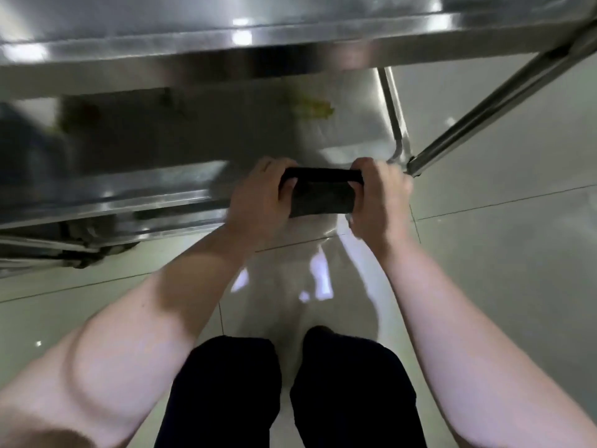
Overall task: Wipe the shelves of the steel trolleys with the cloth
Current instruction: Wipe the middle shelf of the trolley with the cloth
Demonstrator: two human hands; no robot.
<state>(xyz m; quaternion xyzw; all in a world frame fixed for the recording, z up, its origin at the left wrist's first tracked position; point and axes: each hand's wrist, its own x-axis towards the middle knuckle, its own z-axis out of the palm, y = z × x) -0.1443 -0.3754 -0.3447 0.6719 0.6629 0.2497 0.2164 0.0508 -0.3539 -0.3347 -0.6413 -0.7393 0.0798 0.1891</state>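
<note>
Curling over the far edge of the dark cloth [323, 195], the fingers [274, 163] of the left hand [258, 198] are bent and pressed together. The thumb lies on the cloth's near face, so the hand grips the cloth's left end. The right hand [378, 202] grips the cloth's other end the same way, knuckles up and fingers closed tight round it. The cloth is folded into a flat band and pulled straight between the two fists. Both wrists are level, and the bare forearms [452, 318] run back from the cloth toward the camera, spreading apart as they come.

Just beyond and to the left of the cloth lies the lower shelf [135, 192] of the steel trolley [395, 118], a shallow tray with a raised rim. Blur hides whether the cloth touches that rim. On the shelf beyond the cloth is a yellow-green patch [315, 108], too smeared to identify, and far left of the cloth are dark shapes that cannot be made out. Farther beyond the cloth and higher up runs the upper shelf [258, 37]. A slanting steel tube [500, 101] rises to the right of the cloth. Nearer the camera than the cloth are glossy floor tiles [500, 253] and two legs in dark trousers [226, 383]
</note>
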